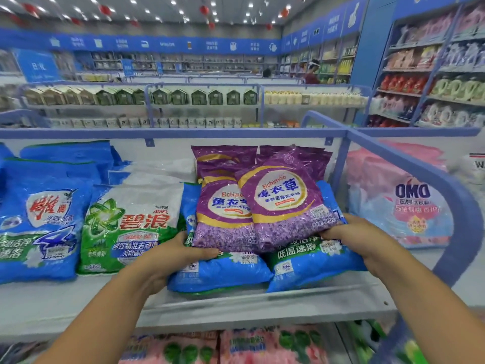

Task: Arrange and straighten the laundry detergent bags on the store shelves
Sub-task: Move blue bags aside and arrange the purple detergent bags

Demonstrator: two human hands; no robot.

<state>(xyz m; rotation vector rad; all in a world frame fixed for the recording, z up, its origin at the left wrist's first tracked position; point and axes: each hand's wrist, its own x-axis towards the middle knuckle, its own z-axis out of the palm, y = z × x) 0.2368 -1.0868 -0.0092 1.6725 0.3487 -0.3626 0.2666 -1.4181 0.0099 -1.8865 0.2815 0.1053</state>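
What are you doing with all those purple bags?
A person is tidying laundry detergent on a store shelf. The left hand and right hand hold the bottom edges of two purple bags lying on top of blue bags. The right purple bag overlaps the left one. Green and white bags lie to the left.

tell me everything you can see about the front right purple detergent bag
The front right purple plastic detergent bag is glossy, with a cream oval label edged in gold, blue Chinese characters and a small white sticker at its lower right. It lies tilted, overlapping the left purple bag, on top of blue detergent bags. The right hand grips its lower right corner, fingers tucked under. The left hand holds the neighbouring bag's lower edge.
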